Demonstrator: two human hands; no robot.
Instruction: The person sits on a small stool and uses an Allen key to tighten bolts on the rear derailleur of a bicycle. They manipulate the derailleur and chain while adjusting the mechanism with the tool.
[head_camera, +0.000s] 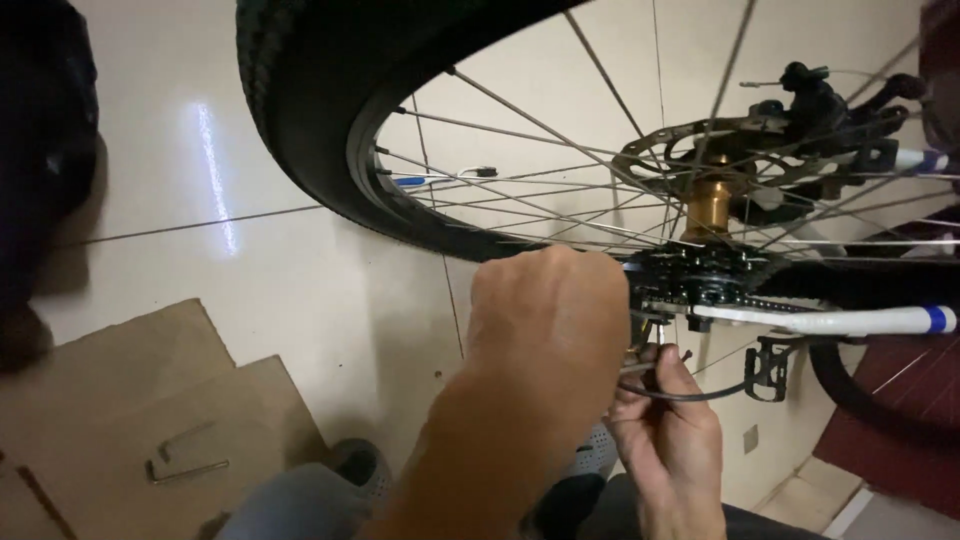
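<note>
Left hand at frame centre, fist closed, back toward camera; grip hidden, cannot tell what's inside. Right hand lower centre-right, pinching thin dark cable just beneath the black rear sprocket cluster. Derailleur area largely blocked by left hand. Black knobby bicycle tyre with spoked rim cut off at top edge. White frame tube with blue band runs off right. Two bent metal hex keys on brown cardboard sheet, lower left, hard to make out.
</note>
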